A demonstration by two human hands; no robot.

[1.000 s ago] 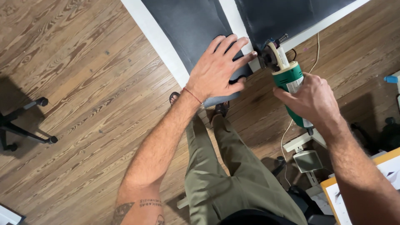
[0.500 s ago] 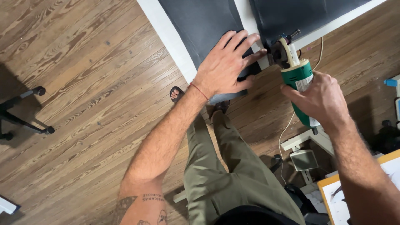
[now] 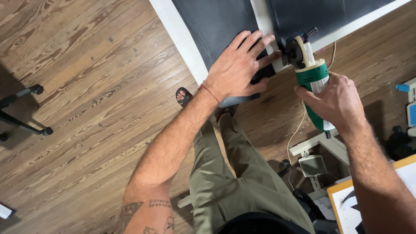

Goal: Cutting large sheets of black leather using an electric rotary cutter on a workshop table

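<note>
My left hand (image 3: 240, 69) lies flat, fingers spread, on a dark grey sheet (image 3: 216, 21) with a white border, pressing down its lower edge. My right hand (image 3: 336, 102) grips the green body of a hand-held power tool (image 3: 312, 76). The tool's round metal head sits against the white strip between two dark panels, just right of my left fingertips. A thin white cord (image 3: 299, 130) runs from the tool down past my right wrist. My olive-trousered legs and a sandalled foot (image 3: 184, 96) show below.
Wooden plank floor all around. A black stand's legs (image 3: 26, 123) lie at the far left. A white frame with a small grey box (image 3: 312, 164) sits lower right, beside an orange-edged board (image 3: 342, 195) with paper. Blue and white items (image 3: 409, 104) are at the right edge.
The view has shifted slightly, so hands and tool sit a little further right. My left hand stays flat on the sheet and my right hand keeps its grip on the tool.
</note>
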